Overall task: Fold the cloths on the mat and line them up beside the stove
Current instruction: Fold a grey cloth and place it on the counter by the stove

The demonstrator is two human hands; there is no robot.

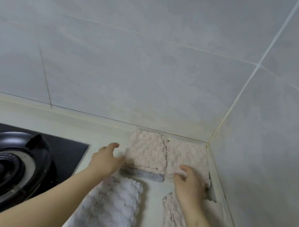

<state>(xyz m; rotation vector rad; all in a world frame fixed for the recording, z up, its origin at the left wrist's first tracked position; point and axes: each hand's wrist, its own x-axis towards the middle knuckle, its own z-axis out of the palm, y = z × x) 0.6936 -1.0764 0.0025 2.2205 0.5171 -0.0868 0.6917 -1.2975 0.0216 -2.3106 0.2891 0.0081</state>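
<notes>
The left hand (105, 158) was spread wide, fingertips at the edge of a nubby pink folded terry cloth (146, 153) mid-frame. The right hand (189, 183), relaxed and gripping nothing, rested on the matching pink terry square (187, 156) beside it.

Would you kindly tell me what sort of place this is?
Probably a home kitchen: a black glass gas stove with a round burner is set into a pale countertop, grey wall tiles back it, and fluffy pink folded cloths lie in the corner.

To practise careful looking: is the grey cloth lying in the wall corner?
No, a pink cloth fills the corner; the grey cloth lies nearer the camera, beside the stove.
</notes>
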